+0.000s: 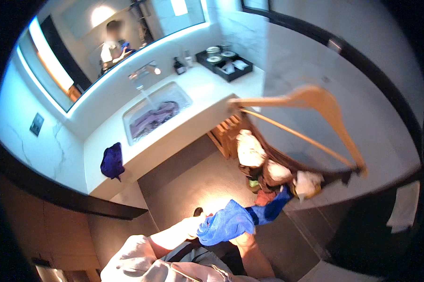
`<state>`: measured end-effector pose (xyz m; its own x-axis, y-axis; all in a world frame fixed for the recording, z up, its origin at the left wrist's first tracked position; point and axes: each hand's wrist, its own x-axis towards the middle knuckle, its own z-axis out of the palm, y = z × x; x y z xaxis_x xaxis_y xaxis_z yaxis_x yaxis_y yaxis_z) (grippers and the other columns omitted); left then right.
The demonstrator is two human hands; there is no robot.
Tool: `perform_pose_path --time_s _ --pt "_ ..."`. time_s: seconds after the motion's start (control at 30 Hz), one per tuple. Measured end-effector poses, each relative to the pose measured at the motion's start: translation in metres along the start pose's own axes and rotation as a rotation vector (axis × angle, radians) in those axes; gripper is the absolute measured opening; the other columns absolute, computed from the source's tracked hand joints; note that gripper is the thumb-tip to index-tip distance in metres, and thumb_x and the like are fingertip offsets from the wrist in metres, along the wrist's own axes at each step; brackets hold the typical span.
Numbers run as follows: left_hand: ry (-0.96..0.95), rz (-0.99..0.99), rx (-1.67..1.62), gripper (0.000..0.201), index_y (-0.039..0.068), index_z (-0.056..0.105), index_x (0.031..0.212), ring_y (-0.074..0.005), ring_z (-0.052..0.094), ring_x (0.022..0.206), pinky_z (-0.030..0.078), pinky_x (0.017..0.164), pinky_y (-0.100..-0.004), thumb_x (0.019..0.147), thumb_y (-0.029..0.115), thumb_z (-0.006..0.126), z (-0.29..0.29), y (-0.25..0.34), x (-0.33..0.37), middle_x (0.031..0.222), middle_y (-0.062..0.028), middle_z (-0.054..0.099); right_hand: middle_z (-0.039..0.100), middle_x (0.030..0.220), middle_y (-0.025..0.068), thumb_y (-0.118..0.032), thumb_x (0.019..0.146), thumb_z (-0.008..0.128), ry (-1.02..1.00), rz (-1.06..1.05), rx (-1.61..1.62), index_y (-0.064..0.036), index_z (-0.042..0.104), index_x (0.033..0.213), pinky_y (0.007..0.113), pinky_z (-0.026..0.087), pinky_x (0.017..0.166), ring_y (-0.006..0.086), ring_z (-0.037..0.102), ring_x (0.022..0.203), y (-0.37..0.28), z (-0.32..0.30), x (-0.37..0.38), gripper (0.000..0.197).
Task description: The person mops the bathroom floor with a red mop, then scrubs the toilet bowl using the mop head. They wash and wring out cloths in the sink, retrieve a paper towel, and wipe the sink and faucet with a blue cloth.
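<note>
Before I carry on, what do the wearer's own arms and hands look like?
The left hand and right hand are both partly hidden; what shows looks bare, without gloves. The left sleeve is pale, loose and creased, leaving the left forearm uncovered. The right forearm is uncovered too; its sleeve can't be made out clearly.

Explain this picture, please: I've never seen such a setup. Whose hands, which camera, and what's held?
No robot here: these are a person's bare hands, seen from a wide fisheye camera on the head, so straight edges bend. The left hand and right hand hold a blue cloth, which hides most of the fingers. On the counter are a dark purple cloth, a bottle and a black tray. Water runs into the sink, where a lilac cloth lies. To the right, a wooden hanger carries clothes.
</note>
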<state>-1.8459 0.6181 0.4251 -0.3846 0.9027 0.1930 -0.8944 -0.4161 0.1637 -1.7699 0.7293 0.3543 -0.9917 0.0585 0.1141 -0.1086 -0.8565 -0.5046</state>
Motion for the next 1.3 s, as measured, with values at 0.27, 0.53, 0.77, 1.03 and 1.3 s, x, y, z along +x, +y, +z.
perform_pose_path --time_s 0.27,0.53,0.77,1.03,1.3 --pt "-0.227 0.397 0.29 0.024 0.002 0.055 0.1 -0.0216 0.06 0.081 0.052 0.076 -0.0331 0.09 0.023 0.058 0.052 0.233 -0.161 0.091 -0.0101 0.059 0.043 0.136 0.021 -0.016 0.077 0.078 -0.537 -0.156 -0.664 -0.0062 0.035 0.138 0.041 0.037 0.104 0.0306 0.047 0.124 0.096 0.141 0.19 0.076" --pt "0.083 1.508 0.947 0.033 -0.003 0.053 0.117 -0.0238 0.053 0.109 0.043 0.096 -0.0346 0.095 0.022 0.054 0.139 0.465 -0.353 0.115 -0.0149 0.058 0.045 0.133 0.0211 -0.025 0.086 0.065 -1.019 0.461 -1.098 -0.0025 0.039 0.135 0.041 0.037 0.103 0.0359 0.044 0.125 0.3 0.2 0.307 0.06" --pt "1.071 1.712 1.346 0.036 0.002 0.053 0.124 -0.0188 0.056 0.103 0.046 0.089 -0.0261 0.097 0.025 0.054 0.112 0.631 -0.367 0.115 -0.0103 0.058 0.035 0.144 0.0137 -0.032 0.078 0.071 -1.133 -0.091 -1.727 -0.0223 0.05 0.129 0.047 0.041 0.093 0.0409 0.037 0.124 0.434 0.149 0.404 0.056" --pt "1.524 1.478 0.834 0.028 0.001 0.056 0.114 -0.0163 0.055 0.094 0.05 0.082 -0.0309 0.094 0.02 0.059 -0.082 0.708 -0.412 0.109 -0.0076 0.058 0.05 0.105 0.0116 -0.005 0.074 0.067 -0.986 0.039 -1.251 -0.0094 0.054 0.112 0.04 0.043 0.084 0.0315 0.051 0.098 0.46 0.095 0.481 0.04" --pt "1.819 1.241 0.916 0.028 0.003 0.059 0.11 -0.0136 0.054 0.093 0.048 0.072 -0.0257 0.09 0.021 0.065 -0.078 0.643 -0.423 0.104 -0.0061 0.059 0.054 0.105 0.0129 0.009 0.071 0.054 -0.568 0.118 -1.031 -0.0045 0.052 0.107 0.035 0.041 0.091 0.029 0.054 0.103 0.255 0.062 0.58 0.039"
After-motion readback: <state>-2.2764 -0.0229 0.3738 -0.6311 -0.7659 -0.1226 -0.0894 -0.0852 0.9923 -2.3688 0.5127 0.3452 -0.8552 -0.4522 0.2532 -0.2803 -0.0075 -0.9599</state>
